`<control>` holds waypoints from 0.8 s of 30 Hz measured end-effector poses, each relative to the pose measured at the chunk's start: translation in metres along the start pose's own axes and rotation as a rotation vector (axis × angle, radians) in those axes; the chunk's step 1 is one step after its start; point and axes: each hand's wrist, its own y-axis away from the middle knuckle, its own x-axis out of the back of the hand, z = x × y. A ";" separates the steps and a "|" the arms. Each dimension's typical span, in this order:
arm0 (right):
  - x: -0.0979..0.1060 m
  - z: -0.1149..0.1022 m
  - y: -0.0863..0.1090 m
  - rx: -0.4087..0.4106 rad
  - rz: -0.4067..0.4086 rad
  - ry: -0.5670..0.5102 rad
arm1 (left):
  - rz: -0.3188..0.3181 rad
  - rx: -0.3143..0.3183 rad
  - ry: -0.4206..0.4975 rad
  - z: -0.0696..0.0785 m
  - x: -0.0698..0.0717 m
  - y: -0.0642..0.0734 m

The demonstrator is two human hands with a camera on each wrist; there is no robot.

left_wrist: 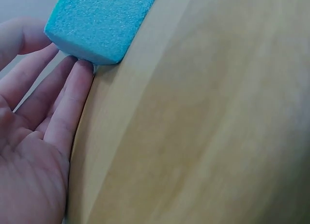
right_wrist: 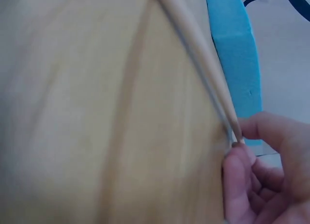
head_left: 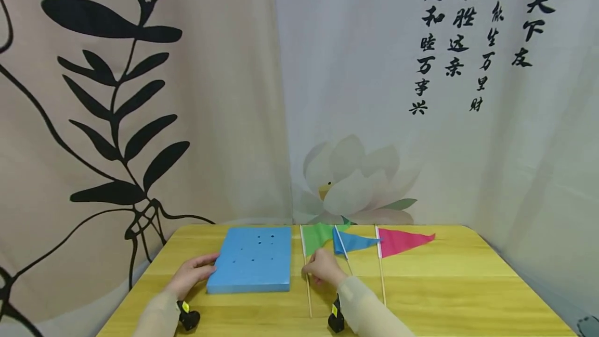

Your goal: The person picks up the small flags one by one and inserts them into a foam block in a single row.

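Note:
A blue foam block [head_left: 271, 274] with several small holes in its top lies flat on the wooden table. My left hand [head_left: 193, 274] is at its left side; in the left wrist view the nearly straight fingers [left_wrist: 72, 98] touch the foam's edge. To the block's right, my right hand [head_left: 325, 268] pinches the thin wooden stick [right_wrist: 203, 59] of a green triangular flag [head_left: 318, 236] between thumb and fingertips. The stick lies along the table or just over it; I cannot tell which. Right beside that hand lies a blue flag [head_left: 357, 242].
Farther right lies a pink flag [head_left: 402, 242] on its own stick. The yellow wooden table [head_left: 444, 295] ends at a back edge, with a printed curtain [head_left: 224, 92] behind it.

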 end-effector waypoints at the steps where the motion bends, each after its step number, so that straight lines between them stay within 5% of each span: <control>1: -0.001 0.000 0.002 -0.004 -0.001 -0.003 | -0.003 0.005 -0.003 0.000 0.000 0.002; 7: 0.012 -0.007 0.008 -0.079 -0.004 -0.129 | 0.018 0.007 -0.001 -0.001 -0.001 0.005; 17: 0.031 0.008 0.001 -0.226 -0.151 -0.492 | 0.005 0.000 0.005 0.000 0.003 0.003; 24: 0.032 0.005 -0.003 -0.222 -0.188 -0.571 | -0.010 -0.006 -0.008 0.002 0.002 0.003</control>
